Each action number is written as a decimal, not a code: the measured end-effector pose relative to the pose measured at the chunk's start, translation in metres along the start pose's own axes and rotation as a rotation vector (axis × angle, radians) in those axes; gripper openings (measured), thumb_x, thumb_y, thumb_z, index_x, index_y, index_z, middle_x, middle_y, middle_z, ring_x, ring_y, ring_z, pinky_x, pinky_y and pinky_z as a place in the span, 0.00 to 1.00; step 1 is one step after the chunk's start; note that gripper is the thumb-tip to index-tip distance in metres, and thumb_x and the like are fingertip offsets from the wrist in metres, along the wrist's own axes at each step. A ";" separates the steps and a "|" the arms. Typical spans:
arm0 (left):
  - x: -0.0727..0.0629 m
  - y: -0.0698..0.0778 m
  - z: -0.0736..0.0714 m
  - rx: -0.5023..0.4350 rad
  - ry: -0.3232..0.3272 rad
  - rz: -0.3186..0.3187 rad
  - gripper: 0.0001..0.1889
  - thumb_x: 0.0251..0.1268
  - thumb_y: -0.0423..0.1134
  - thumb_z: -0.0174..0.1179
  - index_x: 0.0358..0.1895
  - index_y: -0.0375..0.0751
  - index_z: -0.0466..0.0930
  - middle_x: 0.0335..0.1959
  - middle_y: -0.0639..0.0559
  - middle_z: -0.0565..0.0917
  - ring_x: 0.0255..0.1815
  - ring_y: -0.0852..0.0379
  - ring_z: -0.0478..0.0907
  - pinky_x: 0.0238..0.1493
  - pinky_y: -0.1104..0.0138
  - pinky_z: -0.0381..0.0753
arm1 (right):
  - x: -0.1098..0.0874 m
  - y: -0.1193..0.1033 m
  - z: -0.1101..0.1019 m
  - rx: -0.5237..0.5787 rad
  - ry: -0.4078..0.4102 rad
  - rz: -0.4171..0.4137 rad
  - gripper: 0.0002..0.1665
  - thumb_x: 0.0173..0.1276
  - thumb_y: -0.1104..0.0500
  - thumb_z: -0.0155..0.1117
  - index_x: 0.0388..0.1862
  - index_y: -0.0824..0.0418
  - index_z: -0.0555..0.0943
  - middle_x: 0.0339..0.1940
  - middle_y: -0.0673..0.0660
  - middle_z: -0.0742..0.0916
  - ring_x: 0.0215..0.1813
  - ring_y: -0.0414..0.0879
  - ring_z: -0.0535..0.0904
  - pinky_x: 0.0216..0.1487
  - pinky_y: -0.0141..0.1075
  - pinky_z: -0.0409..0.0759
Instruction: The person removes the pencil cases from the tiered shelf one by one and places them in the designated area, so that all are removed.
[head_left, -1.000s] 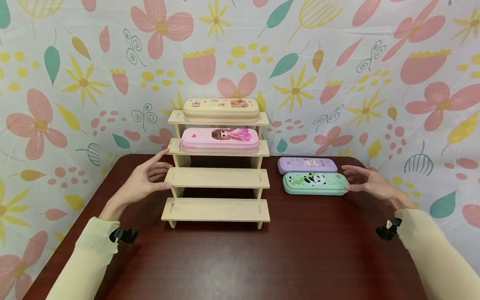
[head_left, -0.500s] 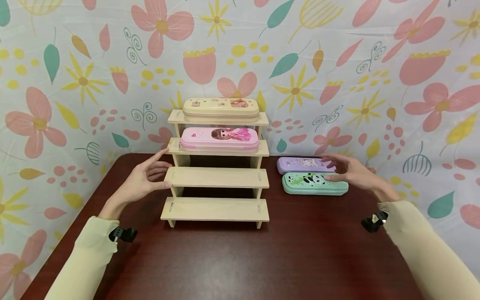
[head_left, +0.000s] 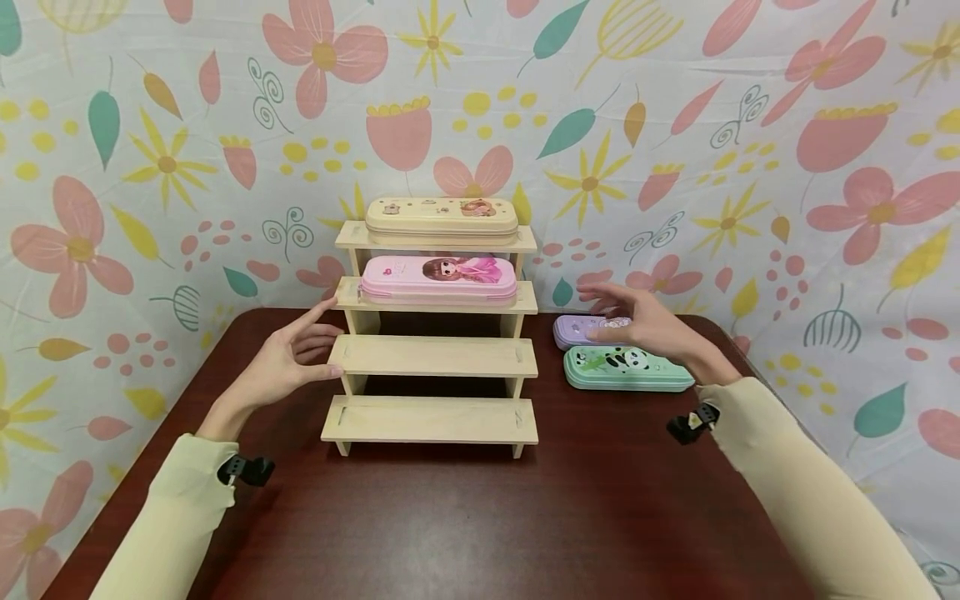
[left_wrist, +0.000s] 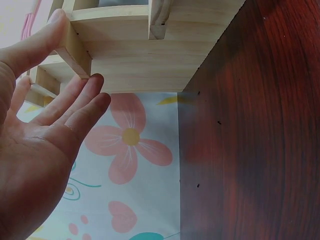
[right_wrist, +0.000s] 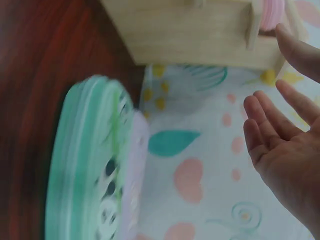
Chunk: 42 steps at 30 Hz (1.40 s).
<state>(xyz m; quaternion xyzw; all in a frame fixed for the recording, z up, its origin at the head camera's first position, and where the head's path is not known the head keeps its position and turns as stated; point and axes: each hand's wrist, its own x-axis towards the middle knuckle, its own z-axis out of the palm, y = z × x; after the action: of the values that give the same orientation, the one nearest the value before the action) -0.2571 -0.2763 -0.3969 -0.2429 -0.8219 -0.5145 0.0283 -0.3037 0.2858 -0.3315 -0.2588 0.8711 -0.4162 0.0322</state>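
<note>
While the right hand point(head_left: 645, 327) hovers with fingers spread and holding nothing, it sits directly over the purple case point(head_left: 576, 330), which lies flat on the table point(head_left: 465, 517) at the back right, just behind the green panda case point(head_left: 628, 368) and touching or nearly touching it. Contact between hand and purple case cannot be confirmed; the right wrist view is blurred. The left hand point(head_left: 288, 360) is open, fingers straight, braced against the left end of the wooden rack point(head_left: 435, 354), thumb on the upper step edge. Judgement: a clean pick calls for closing on the purple case across its long sides and lifting straight up, so the green case alongside is not dragged; the left hand's brace should keep the rack from shifting. Two upper steps carry a cream case point(head_left: 441, 214) and a pink case point(head_left: 438, 279); two lower steps carry nothing. Table is dark red wood grain. A floral cloth point(head_left: 750, 167) backs the scene on all visible sides.
</note>
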 end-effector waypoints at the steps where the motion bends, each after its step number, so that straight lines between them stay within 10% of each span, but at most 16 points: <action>1: 0.000 0.000 0.000 0.002 0.001 -0.001 0.55 0.62 0.28 0.76 0.87 0.57 0.51 0.68 0.35 0.76 0.69 0.40 0.75 0.67 0.66 0.77 | 0.003 -0.004 0.002 0.009 0.003 0.002 0.40 0.70 0.61 0.76 0.79 0.51 0.73 0.70 0.56 0.80 0.63 0.52 0.78 0.54 0.40 0.81; 13: -0.002 0.000 -0.001 0.002 0.007 -0.003 0.55 0.63 0.28 0.76 0.87 0.58 0.52 0.68 0.35 0.76 0.69 0.42 0.75 0.67 0.64 0.77 | 0.040 -0.042 0.028 0.020 0.027 -0.076 0.42 0.70 0.55 0.77 0.81 0.50 0.71 0.70 0.57 0.80 0.64 0.53 0.77 0.66 0.57 0.72; 42: 0.000 0.002 0.000 0.000 0.000 -0.001 0.55 0.63 0.27 0.75 0.87 0.56 0.52 0.68 0.29 0.74 0.69 0.39 0.74 0.68 0.64 0.77 | 0.077 -0.070 0.066 0.018 0.100 -0.092 0.45 0.66 0.57 0.79 0.79 0.65 0.71 0.72 0.62 0.79 0.62 0.57 0.77 0.65 0.59 0.74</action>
<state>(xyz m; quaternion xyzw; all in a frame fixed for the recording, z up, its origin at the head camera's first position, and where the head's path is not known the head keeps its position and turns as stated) -0.2562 -0.2755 -0.3958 -0.2423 -0.8220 -0.5146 0.0279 -0.3230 0.1659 -0.3101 -0.2770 0.8550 -0.4376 -0.0283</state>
